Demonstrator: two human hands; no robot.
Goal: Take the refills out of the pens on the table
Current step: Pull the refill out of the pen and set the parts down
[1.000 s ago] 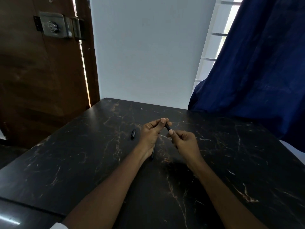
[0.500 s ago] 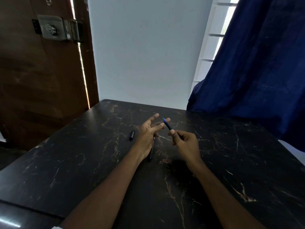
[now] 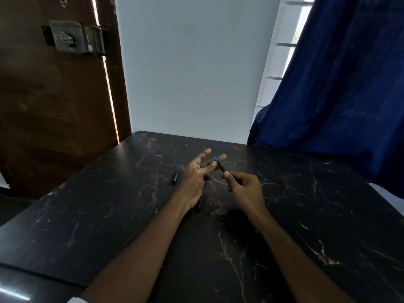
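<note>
Since a second ago: left hand [image 3: 196,180] opened, fingers spread. Right hand [image 3: 242,189] pinching pen [image 3: 220,166] low. Light, thin, kinda slippery, so grab near blue tip.

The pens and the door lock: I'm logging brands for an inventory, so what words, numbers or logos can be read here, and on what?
None can be read.
Pen in the right hand: no print visible.
Pen cap on the table: plain black.
Door lock: embossed round mark, no legible text.

A brown wooden door [image 3: 43,127] with a metal rim lock [image 3: 70,39] stands to my left, a dark blue curtain [image 3: 341,95] hangs right, a white wall [image 3: 188,73] between them.
</note>
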